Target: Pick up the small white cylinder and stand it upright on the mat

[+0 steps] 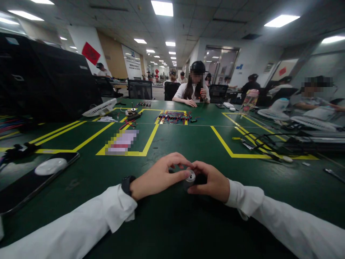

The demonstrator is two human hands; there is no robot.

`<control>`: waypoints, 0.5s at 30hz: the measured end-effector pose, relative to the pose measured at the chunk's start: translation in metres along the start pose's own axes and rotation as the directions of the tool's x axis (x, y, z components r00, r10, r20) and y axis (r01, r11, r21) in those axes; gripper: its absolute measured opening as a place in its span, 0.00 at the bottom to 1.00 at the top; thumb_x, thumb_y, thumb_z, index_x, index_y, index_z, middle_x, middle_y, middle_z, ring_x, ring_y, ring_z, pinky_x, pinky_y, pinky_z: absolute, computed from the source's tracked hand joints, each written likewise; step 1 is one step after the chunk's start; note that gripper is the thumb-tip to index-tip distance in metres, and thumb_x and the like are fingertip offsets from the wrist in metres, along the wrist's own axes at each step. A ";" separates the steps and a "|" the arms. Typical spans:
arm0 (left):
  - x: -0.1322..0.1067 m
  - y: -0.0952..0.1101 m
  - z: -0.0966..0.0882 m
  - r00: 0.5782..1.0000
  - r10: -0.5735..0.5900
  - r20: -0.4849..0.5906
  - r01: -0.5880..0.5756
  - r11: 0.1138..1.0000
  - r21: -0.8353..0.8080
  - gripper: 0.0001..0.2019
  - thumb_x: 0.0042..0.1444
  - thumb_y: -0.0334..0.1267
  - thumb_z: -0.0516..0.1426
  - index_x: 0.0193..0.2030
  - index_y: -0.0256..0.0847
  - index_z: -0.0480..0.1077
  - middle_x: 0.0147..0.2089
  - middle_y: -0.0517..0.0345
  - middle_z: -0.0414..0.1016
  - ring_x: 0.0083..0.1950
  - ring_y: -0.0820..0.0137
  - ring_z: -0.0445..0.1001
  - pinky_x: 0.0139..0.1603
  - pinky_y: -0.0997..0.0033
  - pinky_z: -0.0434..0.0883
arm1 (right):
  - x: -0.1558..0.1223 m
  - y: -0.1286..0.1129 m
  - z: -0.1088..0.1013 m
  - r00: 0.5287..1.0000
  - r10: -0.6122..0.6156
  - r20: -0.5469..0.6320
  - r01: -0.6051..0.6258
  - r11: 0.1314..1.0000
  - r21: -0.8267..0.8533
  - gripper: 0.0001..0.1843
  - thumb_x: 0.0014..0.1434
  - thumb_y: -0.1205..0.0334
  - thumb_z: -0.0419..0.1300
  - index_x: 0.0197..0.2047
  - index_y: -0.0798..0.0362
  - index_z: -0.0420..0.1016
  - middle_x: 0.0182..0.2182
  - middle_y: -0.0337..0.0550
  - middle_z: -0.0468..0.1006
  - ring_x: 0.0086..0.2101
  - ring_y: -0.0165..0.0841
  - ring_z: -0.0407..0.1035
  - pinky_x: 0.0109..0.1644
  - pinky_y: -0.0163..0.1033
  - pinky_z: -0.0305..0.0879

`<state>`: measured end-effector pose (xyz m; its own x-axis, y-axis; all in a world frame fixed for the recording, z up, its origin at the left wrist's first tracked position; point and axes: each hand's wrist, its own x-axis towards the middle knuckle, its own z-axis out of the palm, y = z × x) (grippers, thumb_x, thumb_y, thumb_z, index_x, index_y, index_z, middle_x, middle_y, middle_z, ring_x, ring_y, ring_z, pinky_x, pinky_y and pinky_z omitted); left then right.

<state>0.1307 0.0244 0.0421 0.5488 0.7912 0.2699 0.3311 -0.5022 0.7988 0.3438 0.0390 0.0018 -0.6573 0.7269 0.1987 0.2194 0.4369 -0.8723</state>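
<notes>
A small grey metal cylinder point(191, 177) stands upright on the green table between my hands, with a dark spot on its silvery top. My right hand point(212, 181) grips it from the right, its thumb low at the near side and its fingers curled behind. From the left, my left hand point(159, 175) reaches over with its thumb at the top rim and its fingers bent towards the far side. The fingertips of both hands meet behind the cylinder, where part of the grip is hidden. A dark watch point(128, 185) is on my left wrist.
Yellow tape point(151, 141) marks areas on the green table point(183, 140). Beyond are a wire bundle point(174, 117) and a seated person point(194, 84). At left lies a black tray-like panel point(29, 183) with a white mouse point(51, 166); black cables point(265, 144) lie at right.
</notes>
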 end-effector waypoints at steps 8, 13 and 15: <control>0.010 0.005 -0.008 0.997 0.069 0.025 -0.069 0.997 -0.020 0.06 0.55 0.40 0.60 0.37 0.48 0.79 0.44 0.56 0.73 0.46 0.63 0.72 0.49 0.60 0.68 | -0.001 0.002 0.002 0.999 -0.026 -0.024 0.025 0.999 -0.021 0.25 0.46 0.57 0.70 0.44 0.58 0.68 0.37 0.41 0.71 0.37 0.27 0.65 0.41 0.33 0.62; 0.007 -0.005 -0.020 0.966 0.031 -0.258 -0.058 0.994 -0.097 0.06 0.55 0.40 0.59 0.37 0.46 0.78 0.41 0.55 0.73 0.45 0.62 0.72 0.45 0.61 0.68 | -0.002 -0.002 0.000 0.998 -0.047 -0.031 0.046 0.998 -0.045 0.25 0.47 0.57 0.69 0.45 0.58 0.68 0.39 0.41 0.71 0.38 0.27 0.65 0.43 0.33 0.62; 0.000 -0.017 -0.023 0.981 0.012 -0.191 -0.013 1.000 -0.001 0.07 0.55 0.41 0.60 0.37 0.47 0.79 0.42 0.55 0.72 0.46 0.61 0.72 0.48 0.59 0.67 | -0.004 -0.004 -0.001 0.998 -0.066 -0.024 0.063 0.993 -0.096 0.23 0.48 0.58 0.68 0.46 0.57 0.68 0.39 0.42 0.70 0.38 0.27 0.65 0.42 0.33 0.62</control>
<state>0.1076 0.0410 0.0413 0.3958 0.8371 0.3777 0.3228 -0.5119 0.7961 0.3466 0.0350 0.0048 -0.6531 0.7089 0.2664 0.2451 0.5308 -0.8113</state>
